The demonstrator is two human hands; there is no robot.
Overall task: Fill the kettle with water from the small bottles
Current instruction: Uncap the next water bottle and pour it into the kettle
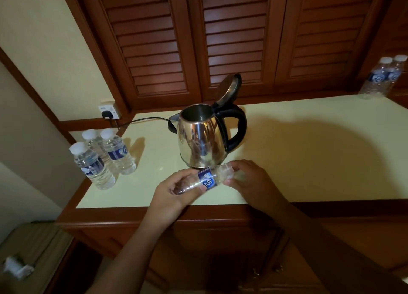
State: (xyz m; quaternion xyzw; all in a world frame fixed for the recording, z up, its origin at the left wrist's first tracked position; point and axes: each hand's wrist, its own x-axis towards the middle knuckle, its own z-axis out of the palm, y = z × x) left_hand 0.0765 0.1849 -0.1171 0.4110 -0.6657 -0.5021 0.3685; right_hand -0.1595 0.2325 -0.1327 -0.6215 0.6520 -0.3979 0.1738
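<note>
A steel kettle (pixel 202 137) with a black handle stands on the counter, its lid (pixel 228 89) tipped open. Just in front of it, a small clear bottle (pixel 207 179) with a blue label lies nearly level between my hands. My left hand (pixel 174 190) grips its lower body. My right hand (pixel 249 179) holds its neck end, and the cap is hidden under those fingers. Three capped small bottles (pixel 103 156) stand at the counter's left edge.
Two more capped bottles (pixel 383 77) stand at the far right of the pale counter (pixel 309 156). A black cord (pixel 141 119) runs from the kettle to a wall socket (pixel 109 112) at the left. Louvred wooden doors rise behind the counter.
</note>
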